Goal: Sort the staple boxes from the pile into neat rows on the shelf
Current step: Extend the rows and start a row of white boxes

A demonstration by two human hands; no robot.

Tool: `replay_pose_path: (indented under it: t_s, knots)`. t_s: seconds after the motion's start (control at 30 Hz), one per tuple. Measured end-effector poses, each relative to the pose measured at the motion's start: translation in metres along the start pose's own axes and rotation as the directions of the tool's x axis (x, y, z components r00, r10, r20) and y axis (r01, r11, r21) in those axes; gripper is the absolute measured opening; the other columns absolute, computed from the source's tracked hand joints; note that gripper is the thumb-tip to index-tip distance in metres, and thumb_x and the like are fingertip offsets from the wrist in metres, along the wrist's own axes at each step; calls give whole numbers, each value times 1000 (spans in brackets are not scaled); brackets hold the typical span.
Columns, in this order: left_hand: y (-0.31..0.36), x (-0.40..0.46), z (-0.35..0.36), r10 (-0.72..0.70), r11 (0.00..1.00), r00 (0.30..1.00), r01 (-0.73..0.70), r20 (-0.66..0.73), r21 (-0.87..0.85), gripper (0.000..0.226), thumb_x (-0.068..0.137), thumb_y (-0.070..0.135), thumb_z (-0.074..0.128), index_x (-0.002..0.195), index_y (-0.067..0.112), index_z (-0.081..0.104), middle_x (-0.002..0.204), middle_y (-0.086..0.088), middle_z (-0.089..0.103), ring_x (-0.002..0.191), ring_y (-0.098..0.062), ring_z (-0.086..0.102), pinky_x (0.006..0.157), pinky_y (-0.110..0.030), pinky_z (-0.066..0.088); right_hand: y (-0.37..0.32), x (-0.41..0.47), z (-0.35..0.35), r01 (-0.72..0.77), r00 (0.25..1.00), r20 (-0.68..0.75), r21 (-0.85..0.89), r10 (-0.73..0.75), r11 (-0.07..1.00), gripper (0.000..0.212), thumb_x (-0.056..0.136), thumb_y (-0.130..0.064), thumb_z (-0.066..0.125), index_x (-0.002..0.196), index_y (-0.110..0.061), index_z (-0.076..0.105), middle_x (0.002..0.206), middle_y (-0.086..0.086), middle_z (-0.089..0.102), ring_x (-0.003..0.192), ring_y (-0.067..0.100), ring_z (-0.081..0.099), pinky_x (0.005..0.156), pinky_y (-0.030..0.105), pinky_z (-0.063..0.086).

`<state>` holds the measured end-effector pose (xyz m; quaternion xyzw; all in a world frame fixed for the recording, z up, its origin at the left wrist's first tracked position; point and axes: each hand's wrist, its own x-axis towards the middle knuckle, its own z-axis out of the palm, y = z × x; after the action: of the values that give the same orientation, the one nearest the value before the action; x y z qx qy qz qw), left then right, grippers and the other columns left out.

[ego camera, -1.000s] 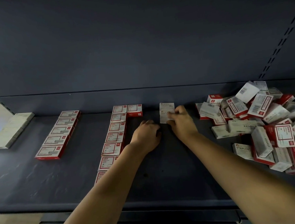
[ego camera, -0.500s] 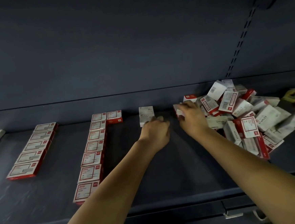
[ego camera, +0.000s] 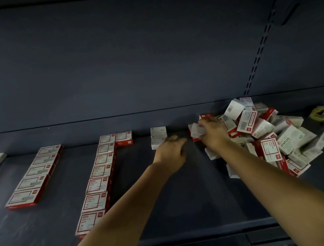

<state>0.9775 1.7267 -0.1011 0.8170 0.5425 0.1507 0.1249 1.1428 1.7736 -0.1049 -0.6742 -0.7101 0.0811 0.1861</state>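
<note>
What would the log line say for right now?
right hand: grips box at pile | left hand: by white boxes, holds nothing | rows: unfinished

Dim light, soft blur, wide-angle edge bending

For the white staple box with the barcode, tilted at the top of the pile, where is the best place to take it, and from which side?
Probably from above: the barcode box leans on the top of the pile, its upper end free. Pinch its two long side faces near that raised end; the lower end rests against other boxes.

Left grip (ego camera: 170, 153) loosely curled, idle; right grip (ego camera: 212, 133) clutching, blurred.
</note>
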Motion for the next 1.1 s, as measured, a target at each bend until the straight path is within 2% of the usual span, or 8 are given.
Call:
replay_pose_path:
  t_s: [0.1, 0.17, 0.23, 0.3, 0.7, 0.87, 0.97, 1.1]
  knots:
    - [5, -7, -7, -283, 843, 956, 211, -73, -494, 46, 94, 27, 52, 138, 17, 42, 125, 1, 52, 116, -15, 49, 98, -30, 42, -6, -15, -4, 133, 984, -135, 134, -115, 982, 60, 74, -9, 73, 130, -9, 50, 132, 16, 46, 122, 33, 42, 102, 40, 37]
    - [6, -14, -14, -461, 468, 883, 325, 87, -822, 47, 92, 28, 58, 135, 17, 44, 109, 6, 56, 107, -13, 54, 93, -32, 46, -14, -29, -8, 250, 949, -244, 190, -201, 949, 65, 67, -4, 78, 127, -6, 53, 124, 17, 53, 117, 34, 47, 98, 42, 40]
    - [2, -21, -19, -487, 149, 843, 338, 228, -929, 46, 90, 26, 60, 132, 14, 47, 110, 0, 60, 105, -17, 58, 89, -35, 50, -24, -45, -11, 336, 913, -313, 220, -260, 916, 67, 64, 0, 79, 126, -4, 54, 119, 18, 56, 113, 34, 49, 96, 37, 38]
    - [-2, -32, -22, -451, 74, 864, 287, 224, -955, 43, 88, 22, 62, 128, 12, 50, 113, -7, 63, 104, -20, 61, 84, -34, 52, -33, -58, -14, 386, 894, -335, 239, -298, 891, 68, 65, 1, 78, 128, -5, 52, 118, 17, 57, 112, 33, 50, 93, 34, 36]
    - [-8, -68, -33, -369, 140, 927, 127, 67, -982, 30, 83, 1, 63, 113, 3, 63, 107, -13, 68, 100, -26, 66, 87, -35, 53, -58, -84, -7, 582, 800, -395, 331, -451, 742, 65, 70, -11, 75, 129, -14, 47, 114, 8, 50, 108, 17, 49, 91, 25, 44]
    - [-16, -78, -37, -361, 195, 932, 50, -24, -979, 30, 83, -6, 61, 109, 8, 63, 102, -8, 70, 101, -22, 65, 91, -34, 52, -72, -93, -20, -58, 987, 138, 788, -85, 612, 47, 87, -53, 50, 128, -29, 46, 102, -7, 55, 88, 7, 57, 76, 26, 52]
    - [-20, -83, -37, -338, 286, 938, 29, -72, -958, 32, 82, -6, 62, 106, 15, 64, 105, -7, 69, 103, -19, 64, 91, -33, 52, -80, -87, -25, -460, 874, 486, 826, 4, 326, 54, 90, -62, 32, 110, -21, 62, 66, 3, 58, 51, 14, 51, 51, 31, 44]
    - [-21, -84, -39, -286, 346, 948, -34, -140, -937, 36, 82, -8, 61, 109, 15, 64, 108, -6, 68, 104, -17, 64, 89, -28, 51, -83, -83, -26, -585, 794, 607, 777, -32, 230, 50, 89, -58, 43, 103, -15, 65, 59, 3, 58, 45, 12, 51, 49, 25, 42]
